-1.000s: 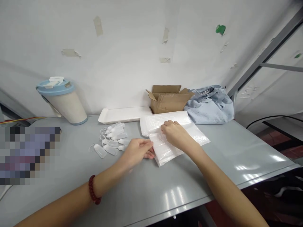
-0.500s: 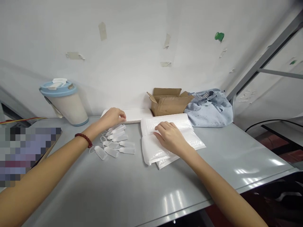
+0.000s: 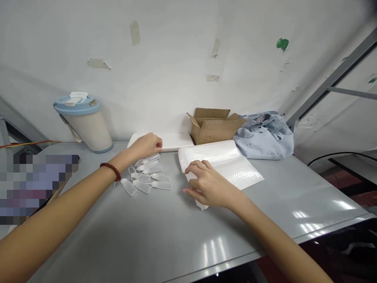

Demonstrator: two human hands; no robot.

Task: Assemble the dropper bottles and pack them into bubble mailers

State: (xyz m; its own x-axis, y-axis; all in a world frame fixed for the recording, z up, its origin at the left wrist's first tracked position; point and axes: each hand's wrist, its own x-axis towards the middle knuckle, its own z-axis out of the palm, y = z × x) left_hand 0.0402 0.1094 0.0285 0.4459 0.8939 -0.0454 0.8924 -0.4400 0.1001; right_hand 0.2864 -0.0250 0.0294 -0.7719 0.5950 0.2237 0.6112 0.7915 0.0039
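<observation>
My left hand (image 3: pixel 149 144) reaches to the back of the table, its fingers curled down and closed at the front edge of a flat stack of white sheets (image 3: pixel 176 140); how many sheets they pinch is hidden. Beneath that wrist lies a loose pile of small translucent plastic bottles with loops (image 3: pixel 142 186). My right hand (image 3: pixel 206 184) bends its fingers around the near left part of a white bubble mailer (image 3: pixel 210 151), thumb low and toward the left. Part of the mailer shows under the palm, and another shiny white mailer layer (image 3: pixel 249 173) spreads out to the right.
A white tumbler with a blue lid (image 3: pixel 92 129) stands at the back left. Behind the mailers are an open cardboard box (image 3: pixel 216 131) and a light blue cloth bundle (image 3: pixel 265 139). A pixelated flat item (image 3: pixel 38 184) lies at the left edge. The wall borders the table's back.
My right hand has moved nearer and slightly left, and the top mailer's near part is drawn in under it. The left fingers have closed at the stack's edge. The view has shifted slightly.
</observation>
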